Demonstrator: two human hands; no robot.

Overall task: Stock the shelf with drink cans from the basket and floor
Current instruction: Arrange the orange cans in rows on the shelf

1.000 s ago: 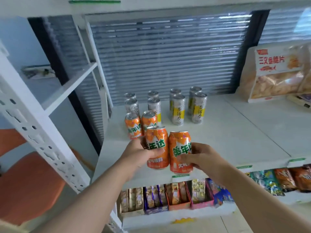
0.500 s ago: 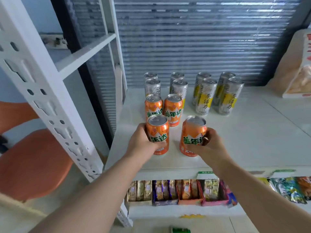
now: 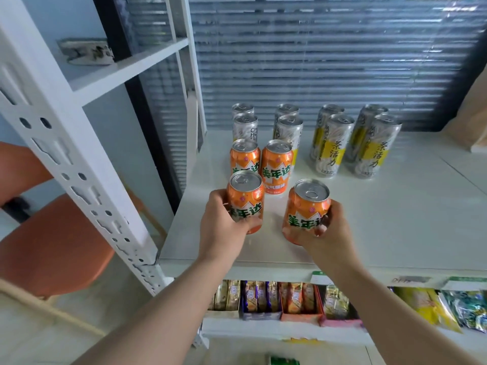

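Both cans have dropped to the shelf (image 3: 395,233), my left hand (image 3: 224,227) curled round the left orange can (image 3: 245,204), right hand (image 3: 332,233) round the right orange can (image 3: 307,209); stocked cans (image 3: 276,164) stand just beyond my fingers, remaining stock unseen.

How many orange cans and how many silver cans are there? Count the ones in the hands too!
Orange cans: 4 (one held in the left hand, one in the right hand)
Silver cans: 8
Total: 12
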